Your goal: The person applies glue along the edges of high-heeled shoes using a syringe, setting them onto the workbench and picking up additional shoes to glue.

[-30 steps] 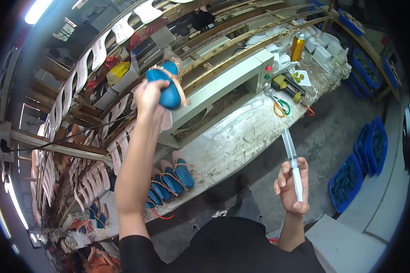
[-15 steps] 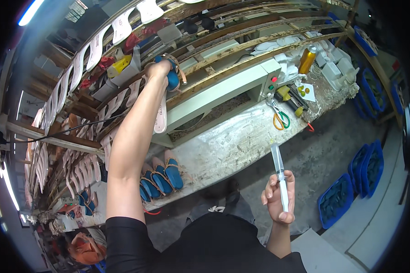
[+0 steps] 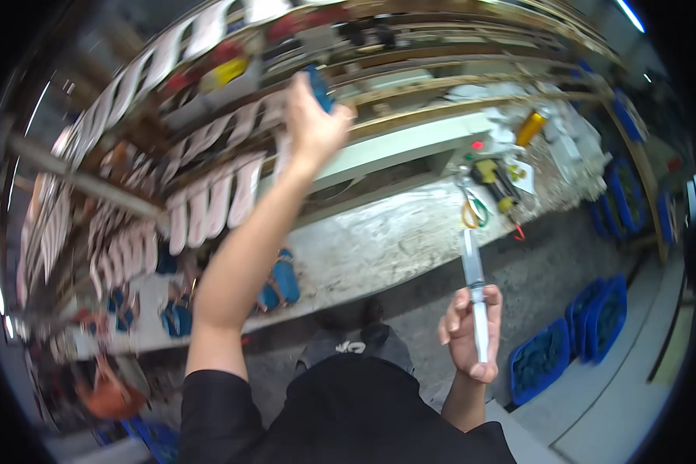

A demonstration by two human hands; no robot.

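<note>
Left hand [image 3: 315, 127], in the head view, has its thumb spread beside a blue shoe [image 3: 318, 89] at the wooden rack [image 3: 398, 91], grip too blurred to tell, while the curled right hand [image 3: 470, 332] holds a clear syringe [image 3: 472, 267].

A pale bench [image 3: 387, 247] crosses mid-frame; a wooden rack [image 3: 93, 183] spans the upper left; grey floor [image 3: 545, 271] shows right of centre; a tube light [image 3: 630, 14] glows upper right.

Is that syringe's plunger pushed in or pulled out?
Pulled out: a long stretch of white plunger shows beyond the syringe barrel, in the right hand.
</note>
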